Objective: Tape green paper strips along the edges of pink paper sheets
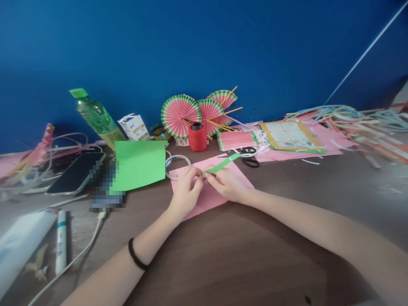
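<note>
A narrow green paper strip [224, 164] is pinched between my two hands, its free end slanting up to the right. My left hand [187, 187] is closed at the strip's lower end, fingertips meeting those of the other hand. My right hand [228, 183] is closed with thumb and finger on the strip just beside. Both hands are over a pink paper sheet [204, 205] lying on the table. Black scissors [249, 162] lie just beyond the strip, and a roll of clear tape [178, 166] is left of the fingers. My fingers partly hide the strip's lower end.
A green paper sheet [140, 165] leans at the left, near a drink bottle [95, 114] and a phone [76, 172]. Behind stand a red thread spool [197, 138] and pleated watermelon-coloured paper fans [180, 115]. Paper strips [366, 123] pile up at right; a marker [61, 242] lies front left.
</note>
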`<state>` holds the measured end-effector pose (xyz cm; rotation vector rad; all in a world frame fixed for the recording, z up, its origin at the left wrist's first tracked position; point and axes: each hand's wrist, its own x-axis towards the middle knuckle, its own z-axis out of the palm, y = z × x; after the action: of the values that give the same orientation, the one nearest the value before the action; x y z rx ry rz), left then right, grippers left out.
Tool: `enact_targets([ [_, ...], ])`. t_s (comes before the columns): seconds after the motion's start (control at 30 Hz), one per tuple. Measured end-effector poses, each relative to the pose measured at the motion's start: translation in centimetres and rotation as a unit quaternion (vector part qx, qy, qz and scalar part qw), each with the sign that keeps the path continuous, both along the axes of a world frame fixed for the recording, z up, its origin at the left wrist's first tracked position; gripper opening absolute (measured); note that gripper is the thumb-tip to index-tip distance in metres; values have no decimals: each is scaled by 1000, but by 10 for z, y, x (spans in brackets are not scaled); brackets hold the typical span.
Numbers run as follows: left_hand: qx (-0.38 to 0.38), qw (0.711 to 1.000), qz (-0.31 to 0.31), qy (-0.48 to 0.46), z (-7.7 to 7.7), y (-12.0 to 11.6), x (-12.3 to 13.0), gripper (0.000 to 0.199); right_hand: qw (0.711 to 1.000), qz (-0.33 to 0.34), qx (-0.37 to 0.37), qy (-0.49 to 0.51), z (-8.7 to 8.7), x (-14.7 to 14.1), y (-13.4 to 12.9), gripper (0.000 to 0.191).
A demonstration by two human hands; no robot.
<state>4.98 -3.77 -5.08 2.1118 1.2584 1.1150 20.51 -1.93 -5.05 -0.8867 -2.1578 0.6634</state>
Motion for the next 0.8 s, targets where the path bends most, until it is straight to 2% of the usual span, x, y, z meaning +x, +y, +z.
enact_targets([
  [0.6, -26, 1000, -7, 13, 0, -1, 1, 11, 991, -3, 114, -68, -5, 5, 1, 17],
  [0.8, -17, 1000, -2, 26, 0, -2, 2, 10, 991, -2, 122, -59, -7, 3, 1, 15],
])
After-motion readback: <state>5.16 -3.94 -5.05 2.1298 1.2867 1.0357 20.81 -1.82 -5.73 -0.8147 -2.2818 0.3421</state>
